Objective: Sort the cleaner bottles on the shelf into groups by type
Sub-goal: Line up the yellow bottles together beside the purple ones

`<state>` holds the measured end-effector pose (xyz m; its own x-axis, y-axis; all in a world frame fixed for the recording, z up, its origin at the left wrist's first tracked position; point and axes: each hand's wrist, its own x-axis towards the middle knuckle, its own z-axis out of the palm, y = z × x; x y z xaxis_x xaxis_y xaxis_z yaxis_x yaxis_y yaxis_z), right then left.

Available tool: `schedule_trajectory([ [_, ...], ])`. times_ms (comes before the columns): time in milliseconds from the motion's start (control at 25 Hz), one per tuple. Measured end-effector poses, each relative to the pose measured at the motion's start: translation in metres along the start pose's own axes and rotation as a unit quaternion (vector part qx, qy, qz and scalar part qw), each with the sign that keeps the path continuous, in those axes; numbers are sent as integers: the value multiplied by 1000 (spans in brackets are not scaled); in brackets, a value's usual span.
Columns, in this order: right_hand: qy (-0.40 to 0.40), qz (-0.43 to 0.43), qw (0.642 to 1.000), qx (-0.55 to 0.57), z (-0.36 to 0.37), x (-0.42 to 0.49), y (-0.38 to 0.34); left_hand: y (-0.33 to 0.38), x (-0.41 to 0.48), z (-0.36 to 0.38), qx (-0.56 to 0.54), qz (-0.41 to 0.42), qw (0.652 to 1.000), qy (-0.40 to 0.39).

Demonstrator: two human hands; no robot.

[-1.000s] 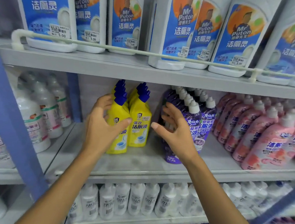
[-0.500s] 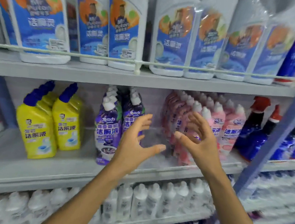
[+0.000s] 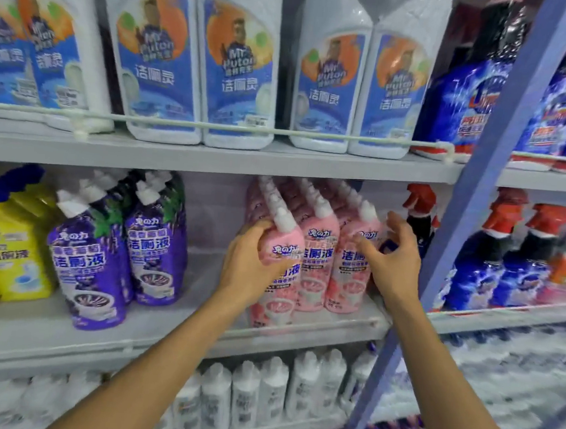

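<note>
Several pink cleaner bottles (image 3: 317, 251) with white caps stand in rows on the middle shelf (image 3: 171, 327). My left hand (image 3: 250, 262) grips the front-left pink bottle (image 3: 280, 251) at its neck and shoulder. My right hand (image 3: 391, 256) rests its curled fingers against the right-hand pink bottle (image 3: 351, 270); whether it holds it is unclear. Left of a gap stand purple cleaner bottles (image 3: 95, 257), and yellow bottles with blue caps (image 3: 5, 243) are at the far left.
Big white jugs with blue labels (image 3: 198, 69) fill the top shelf behind a white rail (image 3: 214, 127). A blue upright post (image 3: 479, 196) splits the shelving; dark blue spray bottles with red triggers (image 3: 515, 263) stand right of it. Small white bottles (image 3: 261, 392) line the lower shelf.
The view has swung right along the shelf. Both hands left the yellow and purple bottles, crossed the gap, and now reach the pink group; my left hand has taken hold of a pink bottle.
</note>
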<state>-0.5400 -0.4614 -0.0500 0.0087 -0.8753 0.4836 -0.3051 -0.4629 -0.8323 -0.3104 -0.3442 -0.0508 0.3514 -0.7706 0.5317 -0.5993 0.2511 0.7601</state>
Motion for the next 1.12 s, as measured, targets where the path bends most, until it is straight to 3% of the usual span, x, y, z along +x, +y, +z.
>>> schedule_trajectory([
  [160,-50,12,999,3,7,13,14,1,3,-11,6,22,1000,-20],
  [880,-37,-9,999,32,7,9,13,2,-4,-23,37,6,999,-38],
  [1120,-45,-10,998,45,6,9,12,2,-7,-24,38,-36,998,-47],
])
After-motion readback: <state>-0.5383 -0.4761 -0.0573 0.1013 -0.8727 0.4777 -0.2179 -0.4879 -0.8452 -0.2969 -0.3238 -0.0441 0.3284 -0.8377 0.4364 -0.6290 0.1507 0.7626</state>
